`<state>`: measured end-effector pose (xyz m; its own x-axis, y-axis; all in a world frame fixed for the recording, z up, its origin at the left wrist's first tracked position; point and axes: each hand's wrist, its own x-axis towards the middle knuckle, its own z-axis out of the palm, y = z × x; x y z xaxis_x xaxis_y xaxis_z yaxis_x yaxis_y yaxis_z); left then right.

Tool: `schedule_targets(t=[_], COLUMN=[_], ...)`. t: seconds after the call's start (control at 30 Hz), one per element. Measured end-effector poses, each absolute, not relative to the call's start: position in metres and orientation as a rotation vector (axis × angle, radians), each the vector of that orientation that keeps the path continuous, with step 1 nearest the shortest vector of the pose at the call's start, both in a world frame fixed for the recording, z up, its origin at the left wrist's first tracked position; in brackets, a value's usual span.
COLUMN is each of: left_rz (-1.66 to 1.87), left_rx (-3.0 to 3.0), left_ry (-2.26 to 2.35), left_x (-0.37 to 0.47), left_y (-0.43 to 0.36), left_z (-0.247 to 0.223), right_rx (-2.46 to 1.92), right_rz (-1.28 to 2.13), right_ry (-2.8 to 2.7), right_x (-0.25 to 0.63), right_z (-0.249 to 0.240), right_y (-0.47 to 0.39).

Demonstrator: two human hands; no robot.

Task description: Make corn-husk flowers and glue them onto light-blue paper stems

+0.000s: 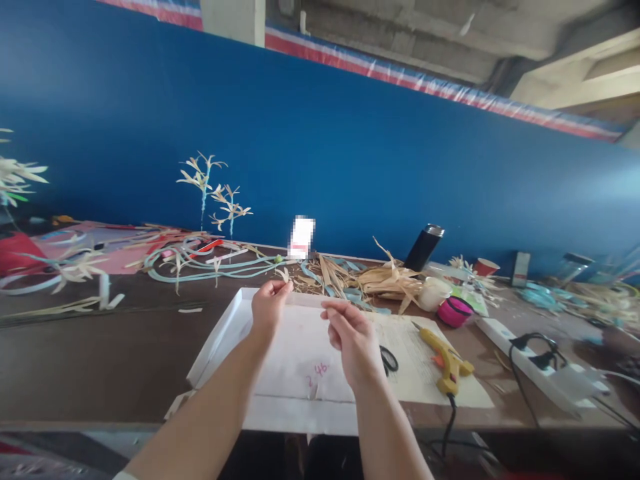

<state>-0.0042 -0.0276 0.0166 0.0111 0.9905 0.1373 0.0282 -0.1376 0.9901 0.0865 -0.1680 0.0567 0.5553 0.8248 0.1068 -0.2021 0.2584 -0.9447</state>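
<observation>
My left hand (pixel 269 305) is raised over the far side of a shallow white cardboard tray (pixel 295 415). Its fingertips pinch a small pale flower (pixel 283 275) that looks made of dried husk strips. To its right, apart from it, my right hand (pixel 350 333) has thumb and forefinger pressed together above the tray; what lies between them, if anything, is too small to make out. Black scissor handles (pixel 390 360) show partly behind my right wrist. A yellow glue gun (pixel 449 360) lies on a printed sheet (pixel 470 393) to the right.
Dried husks (pixel 385 280) are heaped beyond the tray, near a black bottle (pixel 424 248) and a magenta pouch (pixel 455 311). A power strip (pixel 520 363) with cords lies at right. Blue cords (pixel 235 272) and two husk-flower stems (pixel 204 190) are at back left.
</observation>
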Motion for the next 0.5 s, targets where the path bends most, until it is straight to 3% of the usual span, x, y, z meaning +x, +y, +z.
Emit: schedule_targets(t=[0.2,0.5], left_rz=[1.190,1.222], left_rx=[1.386,1.383], left_ry=[1.270,1.207], left_x=[-0.007,-0.005], left_y=[-0.030,-0.028], left_z=[0.022,0.015], right_rx=[-0.959,-1.058], right_rz=[0.690,0.561], right_ry=[-0.578,-0.491], right_x=[0.109,0.118], right_z=[0.095,0.055], right_y=[-0.100,-0.035])
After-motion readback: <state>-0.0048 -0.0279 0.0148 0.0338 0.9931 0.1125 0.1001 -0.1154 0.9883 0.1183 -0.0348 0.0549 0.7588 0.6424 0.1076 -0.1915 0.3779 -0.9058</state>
